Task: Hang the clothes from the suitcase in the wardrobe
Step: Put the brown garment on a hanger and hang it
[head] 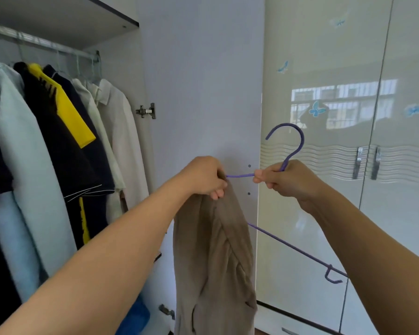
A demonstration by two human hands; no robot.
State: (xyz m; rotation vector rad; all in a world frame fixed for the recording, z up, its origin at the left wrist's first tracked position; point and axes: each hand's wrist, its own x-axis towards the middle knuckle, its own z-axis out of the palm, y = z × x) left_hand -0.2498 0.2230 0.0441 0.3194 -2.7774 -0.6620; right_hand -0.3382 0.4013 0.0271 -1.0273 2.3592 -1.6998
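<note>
- Right now I am holding a purple wire hanger [291,151] up in front of the open wardrobe [121,56], with both of my arms stretched out ahead of me.
- My right hand [284,178] is gripping the hanger just below its hook, fingers curled tight round the neck, and the hook is pointing up and curving over to the left.
- My left hand [205,176] is closing round the top of a tan garment [213,262], bunching the cloth in its curled fingers right where the hanger's left arm is running into the fabric.
- The garment is hanging down in long folds from that hand, between my two forearms, and its lower end is passing out of view at the bottom.
- The hanger's bottom bar is slanting down to the right from behind the cloth, ending in a small notch hook near my right forearm.
- Far to the left, clothes are hanging on the rail [41,42] inside the wardrobe: a pale blue-green coat [22,165], a dark top with yellow panels [68,131] and a white shirt [121,131].
- Behind my hands the open door's [203,81] inner face is showing a metal hinge [146,111].
- To the right, the glossy cream doors [348,56] are standing closed, with butterfly stickers [316,108] and chrome handles [368,163].
</note>
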